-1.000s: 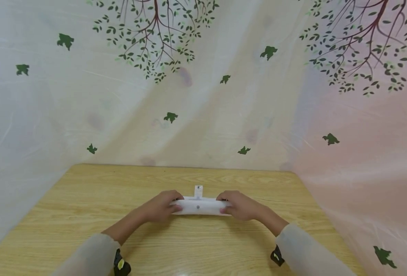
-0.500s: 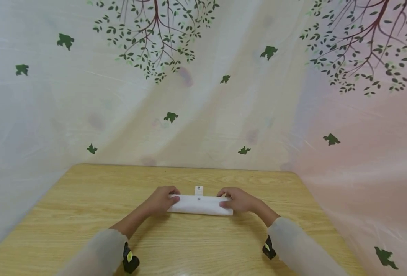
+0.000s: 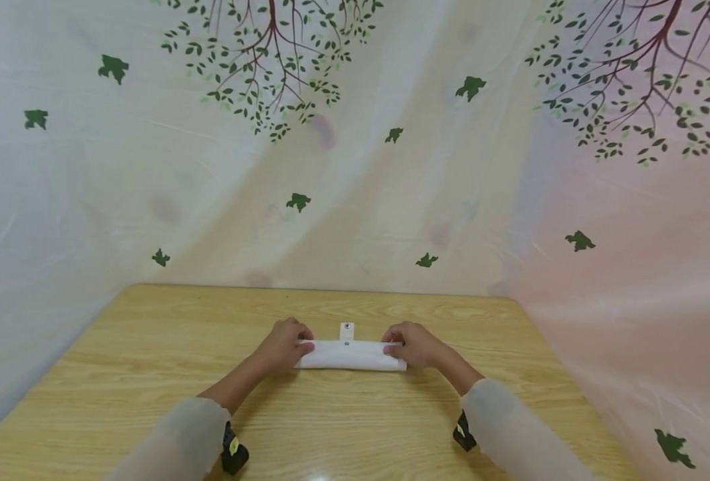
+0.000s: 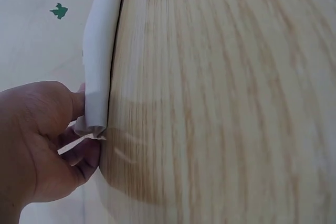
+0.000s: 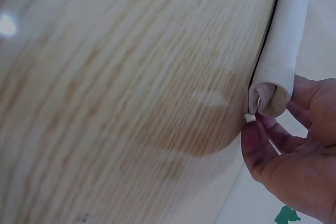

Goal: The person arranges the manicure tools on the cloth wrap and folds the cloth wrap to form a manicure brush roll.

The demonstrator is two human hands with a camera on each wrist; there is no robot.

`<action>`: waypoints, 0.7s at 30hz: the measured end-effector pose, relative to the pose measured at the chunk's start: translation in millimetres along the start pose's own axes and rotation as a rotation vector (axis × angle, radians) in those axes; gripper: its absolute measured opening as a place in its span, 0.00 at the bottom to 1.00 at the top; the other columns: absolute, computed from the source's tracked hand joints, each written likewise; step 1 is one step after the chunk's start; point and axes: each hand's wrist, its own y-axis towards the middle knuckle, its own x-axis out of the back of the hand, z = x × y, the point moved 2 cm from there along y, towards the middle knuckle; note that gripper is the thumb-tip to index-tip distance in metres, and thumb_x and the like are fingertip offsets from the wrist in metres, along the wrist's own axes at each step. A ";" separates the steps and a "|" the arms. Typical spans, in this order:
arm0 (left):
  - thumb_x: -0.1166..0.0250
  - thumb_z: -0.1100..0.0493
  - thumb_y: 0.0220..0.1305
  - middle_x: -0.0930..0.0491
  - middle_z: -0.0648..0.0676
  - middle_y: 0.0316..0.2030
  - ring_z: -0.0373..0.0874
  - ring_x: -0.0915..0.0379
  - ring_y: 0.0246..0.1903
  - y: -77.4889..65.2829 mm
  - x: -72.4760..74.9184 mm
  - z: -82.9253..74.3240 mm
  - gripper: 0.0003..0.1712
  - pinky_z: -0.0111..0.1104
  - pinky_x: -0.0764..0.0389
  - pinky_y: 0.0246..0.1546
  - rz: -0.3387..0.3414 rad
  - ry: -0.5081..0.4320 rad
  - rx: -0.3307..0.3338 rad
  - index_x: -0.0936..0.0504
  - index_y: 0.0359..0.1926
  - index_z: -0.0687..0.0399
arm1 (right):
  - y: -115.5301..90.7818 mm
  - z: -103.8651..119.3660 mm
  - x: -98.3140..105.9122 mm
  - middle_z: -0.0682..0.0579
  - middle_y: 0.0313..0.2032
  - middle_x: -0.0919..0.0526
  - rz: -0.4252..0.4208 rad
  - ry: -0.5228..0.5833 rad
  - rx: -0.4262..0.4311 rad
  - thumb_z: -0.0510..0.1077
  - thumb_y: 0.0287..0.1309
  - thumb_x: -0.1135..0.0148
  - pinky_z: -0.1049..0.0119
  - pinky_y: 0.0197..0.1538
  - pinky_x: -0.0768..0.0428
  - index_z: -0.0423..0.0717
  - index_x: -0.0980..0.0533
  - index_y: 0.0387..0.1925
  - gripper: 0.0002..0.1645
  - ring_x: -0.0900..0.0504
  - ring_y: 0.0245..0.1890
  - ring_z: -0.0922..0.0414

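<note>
A white rolled-up sheet [image 3: 351,357] lies crosswise on the table, its coiled end [image 5: 277,98] showing in the right wrist view. From its far side sticks a short white tab [image 3: 346,330] with a metal snap; a second snap stud [image 3: 346,343] sits on the roll's far upper edge, just below the tab. My left hand [image 3: 282,346] grips the left end, thumb on the near side and fingers behind. At the right end, my right hand [image 3: 419,346] holds the roll the same way. The fingertips behind the roll are partly hidden in the head view.
The wood-grain table [image 3: 342,427] stretches around the roll on all sides. Behind it hangs a pale curtain [image 3: 361,227] printed with leaves and branches, meeting the table's far edge. Black wrist devices [image 3: 233,449] sit at both cuffs.
The roll has turned away from me, so its stud has shifted from the front face up to the far edge beside the tab. Both forearms have moved inward and slightly forward.
</note>
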 end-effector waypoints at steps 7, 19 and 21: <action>0.30 0.61 0.67 0.19 0.51 0.37 0.46 0.24 0.41 2.1 -2.6 1.6 0.04 0.45 0.22 0.49 0.000 0.033 0.033 0.13 0.40 0.57 | 1.9 -2.1 2.3 0.57 0.32 0.18 0.017 0.017 0.046 0.41 0.68 0.34 0.62 0.39 0.25 0.44 0.16 0.43 0.06 0.25 0.33 0.60; 0.35 0.58 0.71 0.14 0.53 0.47 0.52 0.20 0.52 -3.5 -9.8 -19.1 0.10 0.51 0.23 0.55 0.057 0.024 -0.243 0.12 0.49 0.54 | 4.1 -1.1 9.8 0.54 0.38 0.16 0.117 -0.025 0.079 0.43 0.69 0.35 0.57 0.46 0.22 0.43 0.17 0.45 0.09 0.22 0.39 0.59; 0.35 0.57 0.72 0.14 0.53 0.47 0.53 0.20 0.53 -4.5 -10.4 -17.7 0.11 0.51 0.24 0.57 0.060 0.001 -0.266 0.12 0.49 0.55 | 6.1 2.5 11.6 0.54 0.39 0.17 0.143 -0.060 0.065 0.44 0.69 0.36 0.56 0.47 0.22 0.44 0.17 0.45 0.09 0.22 0.40 0.58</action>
